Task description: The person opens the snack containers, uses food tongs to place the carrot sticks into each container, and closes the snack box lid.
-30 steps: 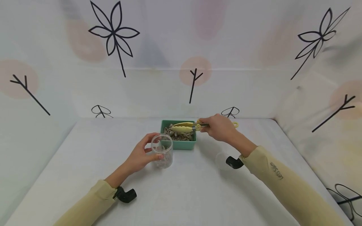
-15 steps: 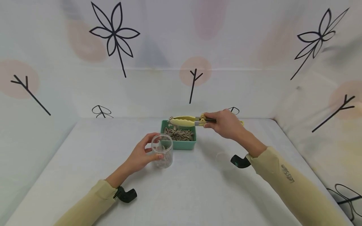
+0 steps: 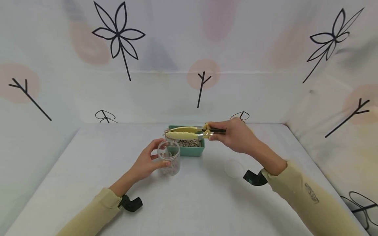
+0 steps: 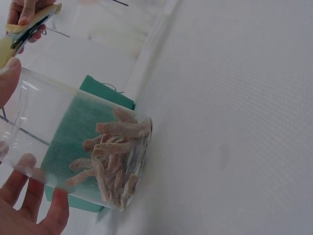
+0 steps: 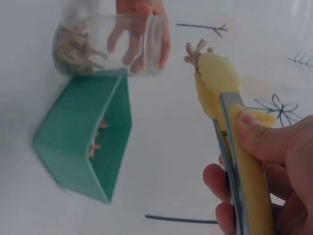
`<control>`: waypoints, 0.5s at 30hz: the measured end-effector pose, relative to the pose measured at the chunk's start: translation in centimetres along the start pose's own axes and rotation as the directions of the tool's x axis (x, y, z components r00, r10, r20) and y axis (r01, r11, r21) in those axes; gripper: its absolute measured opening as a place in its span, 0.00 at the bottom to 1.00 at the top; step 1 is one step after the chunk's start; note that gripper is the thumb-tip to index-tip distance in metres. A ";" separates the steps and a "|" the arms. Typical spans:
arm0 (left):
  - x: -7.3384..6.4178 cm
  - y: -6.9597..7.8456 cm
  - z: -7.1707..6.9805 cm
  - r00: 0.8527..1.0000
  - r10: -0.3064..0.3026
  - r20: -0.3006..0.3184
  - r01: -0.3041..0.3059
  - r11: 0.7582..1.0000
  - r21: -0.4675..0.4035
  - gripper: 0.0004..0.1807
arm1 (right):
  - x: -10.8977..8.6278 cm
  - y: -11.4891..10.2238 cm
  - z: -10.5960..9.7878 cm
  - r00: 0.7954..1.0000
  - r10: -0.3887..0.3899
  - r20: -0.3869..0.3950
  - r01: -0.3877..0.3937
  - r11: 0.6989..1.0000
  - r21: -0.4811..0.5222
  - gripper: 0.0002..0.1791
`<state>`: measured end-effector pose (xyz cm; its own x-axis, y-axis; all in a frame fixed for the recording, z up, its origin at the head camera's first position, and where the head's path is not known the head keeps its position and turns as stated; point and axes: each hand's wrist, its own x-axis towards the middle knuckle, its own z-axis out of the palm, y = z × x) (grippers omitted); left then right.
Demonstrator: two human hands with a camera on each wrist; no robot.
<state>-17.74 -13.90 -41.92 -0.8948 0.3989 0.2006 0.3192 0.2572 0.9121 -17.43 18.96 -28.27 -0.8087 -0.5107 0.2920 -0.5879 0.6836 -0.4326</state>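
My left hand point(image 3: 145, 166) grips a clear round jar point(image 3: 173, 166) upright on the table, thumb and fingers round its upper part. Brown dried strips point(image 4: 115, 147) lie in its lower part. With my right hand point(image 3: 237, 136) I hold yellow-tipped tongs point(image 3: 186, 135) by their handles. Their tips pinch several brown strips point(image 5: 197, 51), level with the open jar top and just beyond it in the head view. Behind the jar, under the tongs, stands a green rectangular box point(image 3: 190, 152) with more strips inside; the tongs hide part of it.
A clear round lid point(image 3: 234, 168) lies on the white table point(image 3: 200, 203), right of the jar and near my right wrist. Cloth with plant drawings point(image 3: 165, 91) hangs behind the table and along its sides.
My right hand lifted the tongs out of the box with strips in their tips, then moved them left and lower towards the jar. The left hand and jar stayed still.
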 end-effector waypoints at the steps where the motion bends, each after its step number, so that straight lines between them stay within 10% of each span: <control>1: 0.0 0.0 0.0 1.000 -0.005 -0.001 0.005 1.000 0.002 0.43 | -0.1 -0.2 0.2 1.000 -0.011 0.004 0.011 1.000 -0.001 0.27; 15: -0.1 0.3 -0.1 1.000 0.002 0.008 -0.002 1.000 0.013 0.45 | -0.7 0.0 2.2 0.994 -0.061 0.087 0.064 0.997 -0.039 0.27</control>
<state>-17.55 -13.93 -41.65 -0.8917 0.4064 0.1994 0.3250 0.2680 0.9070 -16.85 18.19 -30.39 -0.7665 -0.5948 0.2424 -0.6391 0.6690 -0.3795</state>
